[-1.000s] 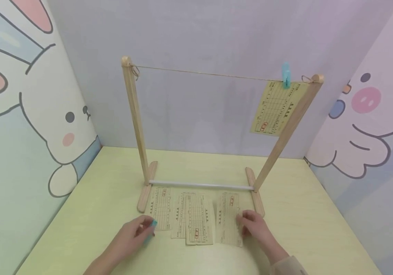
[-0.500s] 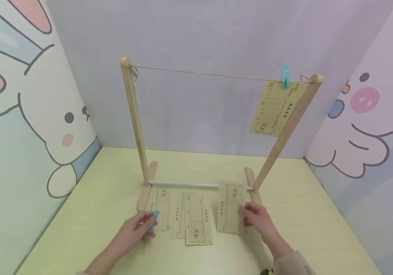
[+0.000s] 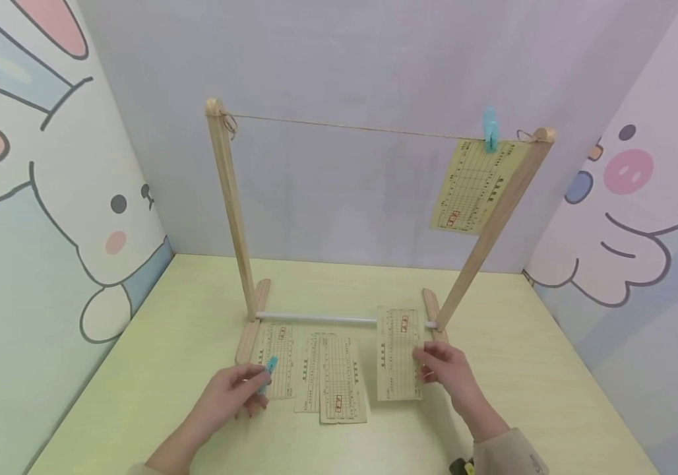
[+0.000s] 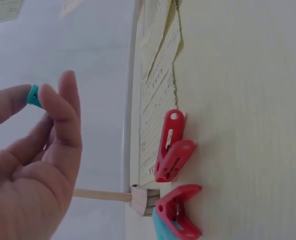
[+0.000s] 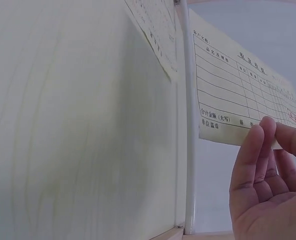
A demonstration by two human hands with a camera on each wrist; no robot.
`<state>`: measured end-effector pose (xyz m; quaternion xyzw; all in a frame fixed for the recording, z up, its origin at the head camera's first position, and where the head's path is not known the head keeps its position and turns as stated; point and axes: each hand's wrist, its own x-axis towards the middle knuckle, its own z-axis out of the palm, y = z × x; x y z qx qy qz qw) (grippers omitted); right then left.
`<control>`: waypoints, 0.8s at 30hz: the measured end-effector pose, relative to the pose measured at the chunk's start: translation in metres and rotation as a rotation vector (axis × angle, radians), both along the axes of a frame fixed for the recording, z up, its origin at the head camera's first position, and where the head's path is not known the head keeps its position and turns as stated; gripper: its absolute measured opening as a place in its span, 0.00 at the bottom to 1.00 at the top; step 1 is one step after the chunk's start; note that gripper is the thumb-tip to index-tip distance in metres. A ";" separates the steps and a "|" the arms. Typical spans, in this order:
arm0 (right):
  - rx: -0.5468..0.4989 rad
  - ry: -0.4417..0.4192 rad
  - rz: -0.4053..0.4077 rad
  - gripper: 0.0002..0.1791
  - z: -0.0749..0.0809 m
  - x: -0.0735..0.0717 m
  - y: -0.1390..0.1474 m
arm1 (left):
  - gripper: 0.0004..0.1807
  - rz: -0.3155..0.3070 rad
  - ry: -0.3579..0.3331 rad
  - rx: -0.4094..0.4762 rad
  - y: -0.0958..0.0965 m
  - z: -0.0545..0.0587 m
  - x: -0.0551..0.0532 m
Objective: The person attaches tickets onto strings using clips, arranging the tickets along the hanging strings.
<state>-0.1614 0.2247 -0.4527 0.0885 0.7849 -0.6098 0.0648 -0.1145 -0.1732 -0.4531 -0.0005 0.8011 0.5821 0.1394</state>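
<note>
My right hand pinches the right long edge of a yellowish printed receipt slip, raised off the table; the right wrist view shows thumb and fingertips on the slip. Between the thumb and fingers of my left hand is a blue clothespin; the left wrist view shows only the small teal end of the clothespin. Several similar slips lie on the table, two of them overlapping. Another slip hangs from the string by a blue clothespin near the right post.
A wooden frame with a left post, a right post and a white crossbar stands behind the slips. Red clothespins lie on the table in the left wrist view, with a blue one partly hidden. Cartoon-printed walls enclose the sides.
My right hand has lifted the right-hand slip off the table and moved it up and away, over the crossbar in view. My left hand has stayed near its place, turning the clothespin slightly.
</note>
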 end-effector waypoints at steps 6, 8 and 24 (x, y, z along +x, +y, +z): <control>-0.067 0.007 -0.018 0.15 0.006 -0.001 -0.001 | 0.26 -0.052 0.081 0.054 0.000 0.012 -0.005; -0.093 0.014 -0.029 0.13 0.008 -0.001 -0.002 | 0.25 -0.058 0.105 0.060 0.001 0.016 -0.007; -0.212 0.044 -0.083 0.05 0.032 -0.001 -0.013 | 0.26 -0.152 0.091 0.166 0.004 0.040 -0.018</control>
